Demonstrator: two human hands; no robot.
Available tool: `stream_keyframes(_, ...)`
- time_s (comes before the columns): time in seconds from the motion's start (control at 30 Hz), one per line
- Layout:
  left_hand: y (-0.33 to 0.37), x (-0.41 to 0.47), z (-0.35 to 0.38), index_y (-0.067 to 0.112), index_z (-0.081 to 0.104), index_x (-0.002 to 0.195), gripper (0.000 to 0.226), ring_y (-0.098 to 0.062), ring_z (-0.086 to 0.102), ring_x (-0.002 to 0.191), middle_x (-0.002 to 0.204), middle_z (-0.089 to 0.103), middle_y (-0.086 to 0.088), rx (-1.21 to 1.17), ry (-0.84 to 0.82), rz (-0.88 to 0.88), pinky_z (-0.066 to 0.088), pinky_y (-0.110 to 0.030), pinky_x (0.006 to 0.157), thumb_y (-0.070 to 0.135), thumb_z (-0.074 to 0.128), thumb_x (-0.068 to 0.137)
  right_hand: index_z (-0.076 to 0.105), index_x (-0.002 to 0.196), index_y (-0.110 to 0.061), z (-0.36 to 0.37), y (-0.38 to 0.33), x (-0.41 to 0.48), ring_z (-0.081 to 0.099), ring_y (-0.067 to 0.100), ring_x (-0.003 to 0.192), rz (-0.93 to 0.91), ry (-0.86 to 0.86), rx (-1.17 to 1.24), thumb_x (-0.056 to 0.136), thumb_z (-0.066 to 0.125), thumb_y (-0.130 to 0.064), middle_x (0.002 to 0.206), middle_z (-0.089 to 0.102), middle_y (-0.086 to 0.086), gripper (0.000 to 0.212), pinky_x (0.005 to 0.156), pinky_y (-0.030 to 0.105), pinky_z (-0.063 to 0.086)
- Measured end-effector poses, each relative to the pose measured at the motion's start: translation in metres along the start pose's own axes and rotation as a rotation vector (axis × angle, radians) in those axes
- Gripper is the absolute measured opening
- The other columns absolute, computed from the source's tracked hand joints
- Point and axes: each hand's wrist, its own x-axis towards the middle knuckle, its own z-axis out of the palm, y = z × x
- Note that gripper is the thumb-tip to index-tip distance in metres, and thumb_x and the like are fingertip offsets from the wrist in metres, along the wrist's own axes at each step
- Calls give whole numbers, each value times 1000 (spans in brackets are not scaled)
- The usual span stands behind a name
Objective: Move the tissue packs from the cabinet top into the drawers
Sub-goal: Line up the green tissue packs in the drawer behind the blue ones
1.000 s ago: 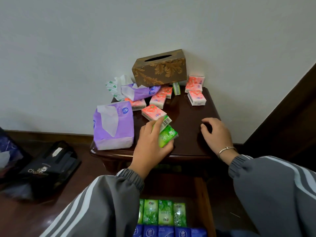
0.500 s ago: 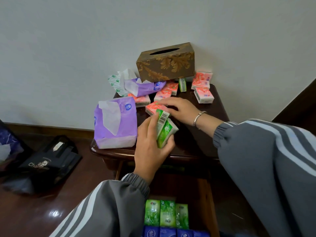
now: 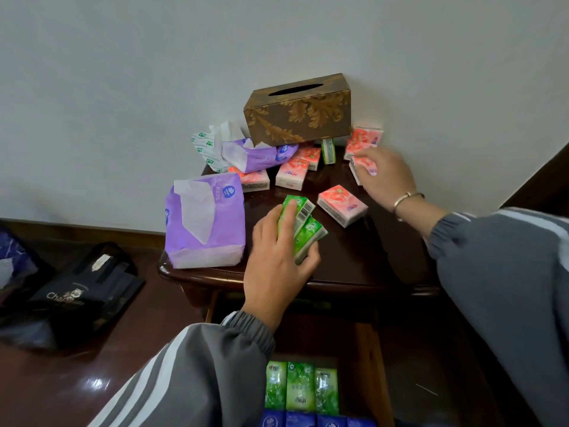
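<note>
**Green plastic-wrapped tissue packs (image 3: pixel 303 229) in left hand (image 3: pixel 277 266), small pink tissue pack (image 3: pixel 365 166) in right hand (image 3: pixel 385 177)**

Left hand grips two green packs, stacked, over the front part of the dark polished wooden cabinet top (image 3: pixel 354 260); contact with the wood cannot be told. Right hand's fingers curl round the pink pack at the back right corner. Second pink pack (image 3: pixel 342 204) lies loose between the hands. Wooden drawer (image 3: pixel 374 365) below stands open, holding stored green packs (image 3: pixel 300 389) and blue packs (image 3: pixel 308 422).
</note>
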Motion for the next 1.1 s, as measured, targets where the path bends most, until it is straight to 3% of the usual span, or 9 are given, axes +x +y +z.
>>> stream_keyframes(0.1, 0, 0, 0, 16, 33, 144, 68, -29, 46, 121, 134, 46, -12, 37, -5, -20, 40, -36, 102, 39, 53, 84, 48, 135, -22, 9, 13, 28, 44, 37, 124, 182, -189, -136, 91, 48, -42, 141, 46, 10, 48, 102, 44, 40)
stream_keyframes(0.2, -1, 1, 1, 15, 35, 144, 66, -30, 43, 126, 137, 44, -13, 76, -13, -36, 36, -36, 105, 37, 55, 84, 53, 130, -16, 20, 28, 32, 51, 38, 117, 269, -291, -107, 92, 50, -39, 133, 52, 16, 45, 96, 41, 43)
stream_keyframes(0.33, -1, -1, 2, 15, 39, 142, 64, -33, 41, 128, 138, 42, -16, 119, -18, -61, 36, -40, 105, 33, 58, 84, 60, 112, -10, 20, 35, 17, 55, 36, 107, 290, -134, -103, 82, 65, -35, 121, 56, 16, 39, 87, 40, 46)
stream_keyframes(0.43, 1, -1, 1, 16, 42, 140, 62, -34, 41, 127, 138, 42, -16, 132, -18, -80, 40, -41, 102, 31, 60, 83, 63, 104, -12, 7, 32, 7, 57, 34, 103, 396, 47, 83, 80, 66, -31, 118, 58, 15, 30, 86, 35, 45)
stream_keyframes(0.5, 1, -1, 0, 16, 43, 139, 61, -34, 42, 126, 137, 44, -16, 137, -27, -87, 43, -41, 99, 30, 62, 83, 62, 105, -15, -2, 22, 0, 57, 29, 102, 366, 112, 185, 78, 68, -27, 118, 57, 13, 31, 82, 29, 42)
stream_keyframes(0.77, 3, -2, -2, 16, 47, 137, 58, -36, 43, 123, 135, 45, -17, 135, -38, -102, 51, -44, 87, 26, 64, 83, 58, 116, -21, -9, -28, -42, 54, 22, 105, 138, -96, 219, 77, 68, -21, 119, 53, 7, 41, 84, 23, 39)
stream_keyframes(0.97, 3, -3, -4, 17, 47, 136, 57, -35, 42, 124, 136, 45, -16, 151, -48, -108, 51, -43, 86, 26, 65, 82, 50, 121, -21, -2, -36, -49, 53, 33, 108, 95, -261, -66, 81, 62, -29, 125, 48, 9, 42, 89, 45, 47)
stream_keyframes(1.1, 2, -3, -2, 16, 50, 134, 55, -35, 42, 123, 135, 47, -16, 154, -34, -90, 50, -42, 88, 25, 64, 82, 54, 107, -25, -9, -37, -24, 53, 27, 107, 178, -279, -114, 76, 60, -54, 117, 53, 3, 43, 91, 48, 46)
